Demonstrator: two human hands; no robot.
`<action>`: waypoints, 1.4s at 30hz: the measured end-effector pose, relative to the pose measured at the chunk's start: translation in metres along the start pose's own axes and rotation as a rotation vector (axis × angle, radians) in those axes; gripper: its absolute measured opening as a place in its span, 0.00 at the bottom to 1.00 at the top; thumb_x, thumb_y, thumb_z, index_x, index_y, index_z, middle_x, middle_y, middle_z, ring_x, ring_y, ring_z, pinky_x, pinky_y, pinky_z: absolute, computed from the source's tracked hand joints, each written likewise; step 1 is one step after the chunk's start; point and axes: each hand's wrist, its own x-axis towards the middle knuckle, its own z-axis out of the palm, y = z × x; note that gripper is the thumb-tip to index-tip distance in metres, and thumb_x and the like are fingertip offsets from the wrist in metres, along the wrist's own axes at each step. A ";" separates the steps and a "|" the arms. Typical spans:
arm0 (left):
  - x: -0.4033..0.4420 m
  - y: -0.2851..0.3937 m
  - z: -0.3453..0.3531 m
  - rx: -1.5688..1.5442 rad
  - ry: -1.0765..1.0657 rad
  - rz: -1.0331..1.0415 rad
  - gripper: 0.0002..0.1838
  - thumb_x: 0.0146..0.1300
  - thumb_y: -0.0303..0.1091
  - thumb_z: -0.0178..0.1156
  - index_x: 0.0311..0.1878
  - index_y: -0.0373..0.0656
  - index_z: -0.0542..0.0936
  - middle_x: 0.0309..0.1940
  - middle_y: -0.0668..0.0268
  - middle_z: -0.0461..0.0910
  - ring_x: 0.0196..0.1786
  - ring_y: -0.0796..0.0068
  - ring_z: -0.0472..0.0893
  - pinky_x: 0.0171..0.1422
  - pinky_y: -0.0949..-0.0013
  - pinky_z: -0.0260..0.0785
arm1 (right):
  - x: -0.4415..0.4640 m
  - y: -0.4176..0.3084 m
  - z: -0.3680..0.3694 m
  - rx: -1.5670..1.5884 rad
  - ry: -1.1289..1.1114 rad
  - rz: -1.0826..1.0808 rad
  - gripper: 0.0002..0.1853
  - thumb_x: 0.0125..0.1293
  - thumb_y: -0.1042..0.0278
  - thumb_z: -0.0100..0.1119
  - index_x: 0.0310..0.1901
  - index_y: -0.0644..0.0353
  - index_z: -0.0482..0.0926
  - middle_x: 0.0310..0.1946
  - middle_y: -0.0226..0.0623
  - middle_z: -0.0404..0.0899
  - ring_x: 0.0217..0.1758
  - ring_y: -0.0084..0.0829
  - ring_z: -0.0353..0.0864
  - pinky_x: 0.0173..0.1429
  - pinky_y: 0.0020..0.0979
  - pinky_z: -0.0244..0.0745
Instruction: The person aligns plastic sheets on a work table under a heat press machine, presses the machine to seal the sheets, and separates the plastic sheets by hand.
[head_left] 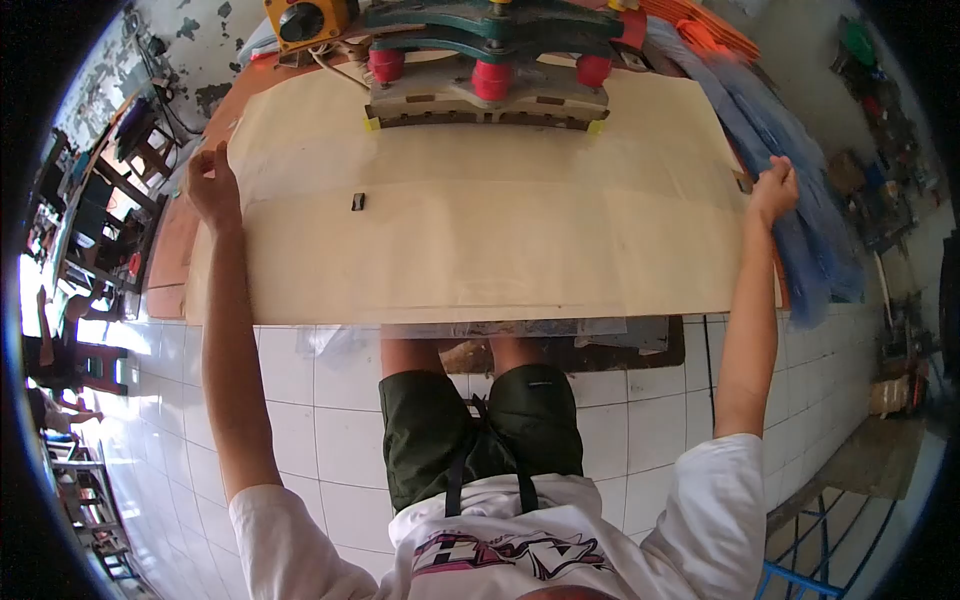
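A wide tan sheet (480, 230) covers the work surface in front of me, with what looks like clear film over part of it. Clear plastic (560, 328) hangs past its front edge. At the sheet's left side, my left hand (212, 188) is raised with its fingers curled into a pinch. On the far right, my right hand (774, 190) is closed beside the sheet's edge. What either hand holds, if anything, is too fine to see. A small black piece (358, 202) lies on the sheet, nearer my left hand.
A press-like machine (490, 95) with a green frame and red posts stands at the back middle. Behind it on the left sits a yellow box (308, 22). Bluish plastic film (800, 200) drapes along the right, below orange material (705, 30). Other people are at far left.
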 end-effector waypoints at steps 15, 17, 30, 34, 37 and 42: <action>0.001 -0.002 -0.001 0.016 -0.043 0.031 0.12 0.56 0.40 0.67 0.31 0.40 0.79 0.28 0.64 0.82 0.34 0.70 0.82 0.42 0.67 0.72 | -0.003 -0.011 -0.004 -0.006 -0.063 0.068 0.19 0.69 0.58 0.43 0.42 0.63 0.82 0.35 0.43 0.82 0.34 0.35 0.80 0.42 0.34 0.73; 0.000 -0.001 -0.001 0.062 -0.047 0.040 0.11 0.56 0.39 0.67 0.31 0.41 0.79 0.28 0.64 0.82 0.34 0.70 0.82 0.42 0.67 0.72 | -0.007 -0.013 -0.002 0.064 -0.038 0.007 0.21 0.70 0.53 0.43 0.39 0.60 0.83 0.25 0.35 0.79 0.29 0.31 0.76 0.35 0.33 0.71; -0.001 0.017 0.000 0.027 -0.064 0.127 0.09 0.51 0.32 0.69 0.27 0.39 0.78 0.25 0.64 0.81 0.31 0.71 0.81 0.37 0.68 0.71 | -0.020 -0.035 -0.002 -0.076 -0.068 -0.161 0.20 0.71 0.56 0.43 0.40 0.62 0.83 0.30 0.41 0.81 0.31 0.36 0.79 0.39 0.36 0.72; 0.000 0.023 -0.003 -0.013 -0.056 0.202 0.10 0.51 0.31 0.69 0.25 0.40 0.76 0.23 0.65 0.79 0.28 0.71 0.79 0.35 0.69 0.70 | -0.023 -0.042 -0.003 -0.091 0.005 -0.252 0.19 0.71 0.59 0.44 0.39 0.62 0.82 0.30 0.40 0.82 0.33 0.36 0.80 0.40 0.35 0.74; -0.002 0.028 -0.004 -0.092 -0.061 0.208 0.10 0.52 0.29 0.67 0.25 0.40 0.74 0.21 0.66 0.77 0.27 0.72 0.77 0.33 0.69 0.68 | -0.023 -0.037 0.001 0.020 0.055 -0.452 0.16 0.70 0.62 0.46 0.38 0.63 0.81 0.31 0.41 0.82 0.35 0.38 0.81 0.41 0.36 0.75; -0.007 0.057 -0.025 -0.084 -0.138 0.430 0.07 0.53 0.28 0.64 0.25 0.41 0.75 0.23 0.66 0.77 0.28 0.70 0.77 0.42 0.68 0.65 | -0.072 -0.134 -0.018 0.367 -0.275 -1.173 0.12 0.68 0.69 0.46 0.37 0.68 0.78 0.35 0.47 0.81 0.37 0.45 0.81 0.44 0.40 0.77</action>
